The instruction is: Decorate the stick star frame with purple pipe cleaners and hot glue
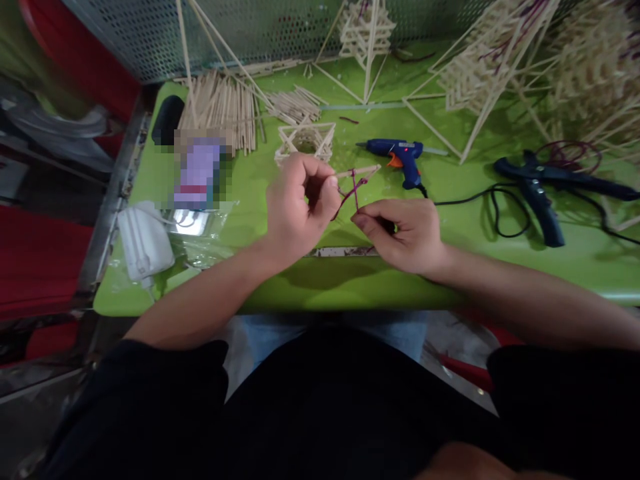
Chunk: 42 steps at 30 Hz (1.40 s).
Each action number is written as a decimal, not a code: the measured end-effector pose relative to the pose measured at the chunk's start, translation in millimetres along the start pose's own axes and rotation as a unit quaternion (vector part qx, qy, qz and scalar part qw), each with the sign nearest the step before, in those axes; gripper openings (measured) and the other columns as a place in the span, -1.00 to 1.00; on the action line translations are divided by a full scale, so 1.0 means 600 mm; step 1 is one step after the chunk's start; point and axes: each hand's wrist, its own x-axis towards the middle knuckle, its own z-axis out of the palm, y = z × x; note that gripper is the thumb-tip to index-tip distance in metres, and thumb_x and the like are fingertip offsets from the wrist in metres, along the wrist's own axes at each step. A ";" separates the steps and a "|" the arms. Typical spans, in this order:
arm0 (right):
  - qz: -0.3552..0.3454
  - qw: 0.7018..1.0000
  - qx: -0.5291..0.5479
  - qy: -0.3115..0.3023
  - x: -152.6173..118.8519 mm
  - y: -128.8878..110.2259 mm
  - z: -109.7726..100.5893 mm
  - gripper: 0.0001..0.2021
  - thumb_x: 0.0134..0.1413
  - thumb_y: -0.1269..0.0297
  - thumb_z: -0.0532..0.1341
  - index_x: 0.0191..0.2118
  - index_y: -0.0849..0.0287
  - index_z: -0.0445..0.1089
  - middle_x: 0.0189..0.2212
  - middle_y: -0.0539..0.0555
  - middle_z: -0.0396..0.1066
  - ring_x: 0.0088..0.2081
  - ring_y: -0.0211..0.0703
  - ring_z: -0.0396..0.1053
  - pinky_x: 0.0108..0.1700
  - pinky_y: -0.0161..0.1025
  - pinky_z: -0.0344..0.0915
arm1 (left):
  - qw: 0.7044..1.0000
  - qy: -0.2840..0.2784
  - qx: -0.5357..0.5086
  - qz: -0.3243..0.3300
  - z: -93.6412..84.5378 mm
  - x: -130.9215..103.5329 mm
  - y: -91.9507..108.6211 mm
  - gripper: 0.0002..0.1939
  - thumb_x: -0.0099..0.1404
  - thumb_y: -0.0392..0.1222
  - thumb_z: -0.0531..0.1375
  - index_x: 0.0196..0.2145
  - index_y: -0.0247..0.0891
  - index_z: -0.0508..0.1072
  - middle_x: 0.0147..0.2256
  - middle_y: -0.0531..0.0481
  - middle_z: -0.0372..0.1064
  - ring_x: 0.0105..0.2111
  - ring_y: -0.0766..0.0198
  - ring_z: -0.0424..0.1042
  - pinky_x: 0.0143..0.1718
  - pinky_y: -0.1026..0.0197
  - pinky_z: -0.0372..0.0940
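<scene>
Between the thumb and fingers of my left hand (305,200) is a short wooden stick (369,171), pointing to the right. A purple cord (355,189) is looped round the stick and hangs down from it. My right hand (400,233) pinches the lower end of this cord below the stick. Just behind my left hand sits a small open frame of stacked sticks (327,141). A blue glue gun (397,148) with an orange trigger lies beyond my right hand, its nozzle to the left.
Loose sticks (225,107) lie in a pile at the back left. Larger stick structures (475,73) stand along the back right. A dark pistol-shaped tool (545,193) lies at right beside cables. White power adapter (145,243) and a blurred-out item (197,170) lie left on the green table (475,233).
</scene>
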 end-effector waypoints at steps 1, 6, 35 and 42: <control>-0.004 1.000 -0.004 -0.005 0.000 0.000 -0.001 -0.77 0.46 0.34 0.35 -0.32 0.08 0.58 -0.52 -0.05 0.51 -0.54 -0.28 0.35 -0.47 -0.25 0.18 | 1.000 -0.001 0.003 0.001 0.000 0.000 0.000 -0.64 0.77 0.25 0.16 -0.06 -0.06 0.41 -0.33 0.12 0.37 -0.46 0.38 0.38 -0.41 0.20 0.25; -0.033 0.999 -0.013 -0.014 -0.001 0.001 -0.005 -0.76 0.44 0.36 0.36 -0.36 0.08 0.54 -0.53 -0.06 0.52 -0.54 -0.29 0.33 -0.46 -0.25 0.20 | 1.000 -0.011 0.020 -0.015 -0.005 -0.001 0.001 -0.58 0.76 0.30 0.13 -0.10 -0.07 0.39 -0.35 0.11 0.37 -0.46 0.35 0.36 -0.42 0.17 0.25; -0.075 0.995 -0.029 0.058 0.023 0.013 -0.075 -0.83 0.48 0.26 0.40 -0.25 0.03 0.66 -0.56 -0.06 0.44 -0.59 -0.33 0.22 -0.50 -0.23 0.13 | 0.966 -0.247 0.046 0.070 -0.041 0.025 0.016 -0.86 0.47 -0.37 0.25 -0.13 -0.13 0.46 -0.35 0.08 0.52 -0.42 0.30 0.42 -0.37 0.16 0.21; -0.131 0.985 -0.075 0.087 0.031 0.026 -0.070 -0.81 0.46 0.24 0.41 -0.29 0.03 0.60 -0.64 -0.10 0.28 -0.62 -0.28 0.17 -0.52 -0.20 0.14 | 0.941 -0.328 0.058 0.062 -0.042 0.027 0.033 -0.84 0.41 -0.41 0.22 -0.16 -0.16 0.46 -0.34 0.04 0.54 -0.39 0.27 0.45 -0.31 0.16 0.23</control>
